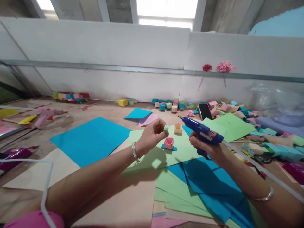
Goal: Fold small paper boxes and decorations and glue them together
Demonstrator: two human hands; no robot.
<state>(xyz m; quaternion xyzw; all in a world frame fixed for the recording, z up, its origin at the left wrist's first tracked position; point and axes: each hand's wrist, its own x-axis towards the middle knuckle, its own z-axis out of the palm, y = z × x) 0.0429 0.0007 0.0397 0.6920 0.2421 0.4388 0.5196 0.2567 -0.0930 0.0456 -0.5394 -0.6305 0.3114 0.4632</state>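
Note:
Between its thumb and fingers, my left hand [154,134] pinches a small green paper piece [166,128]. A blue hot glue gun [201,130] is gripped in my right hand [205,146], its nozzle pointing left toward the left hand. Just under the left fingertips, a pink paper box [168,143] with blue paper tabs [174,148] sits on a pale green sheet [144,158]. Behind it stands an open peach paper box [178,129]. A glue stick [239,156] trails from the back of the gun along my right forearm.
Blue paper [92,139] lies at left, near a pink glue gun [44,117] and a yellow cutter [28,119]. Stacked green sheets [180,193] are at the front. A phone [205,111] and a heap of paper pieces [237,109] lie at right, before a white partition [106,44].

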